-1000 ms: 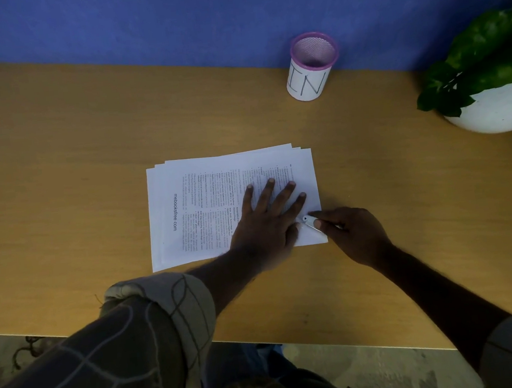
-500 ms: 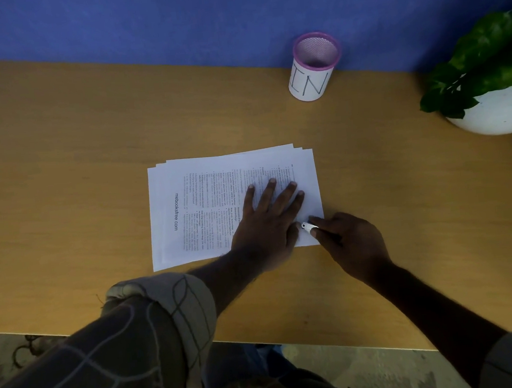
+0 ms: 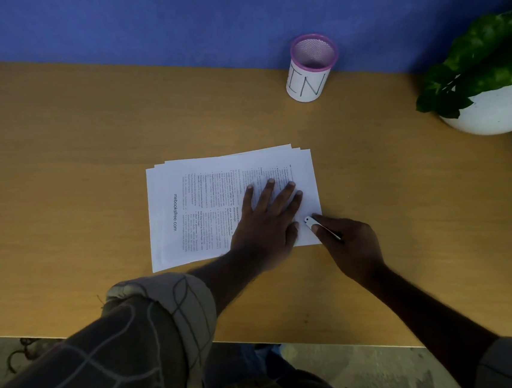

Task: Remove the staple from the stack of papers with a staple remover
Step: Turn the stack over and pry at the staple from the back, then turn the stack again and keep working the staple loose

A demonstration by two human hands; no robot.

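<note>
Papers [image 3: 205, 205] lay in a loose stack at the middle of the desk [image 3: 57, 156], and we pinned them flat with the straight fingers of our left hand [image 3: 264, 224]. At the stack's near right corner our right hand [image 3: 350, 244] pinched the staple remover [image 3: 309, 220], its tip on the sheet. The staple itself was too small to see. We judged the prying step underway; next the tip needed working under the staple, then lifting.
</note>
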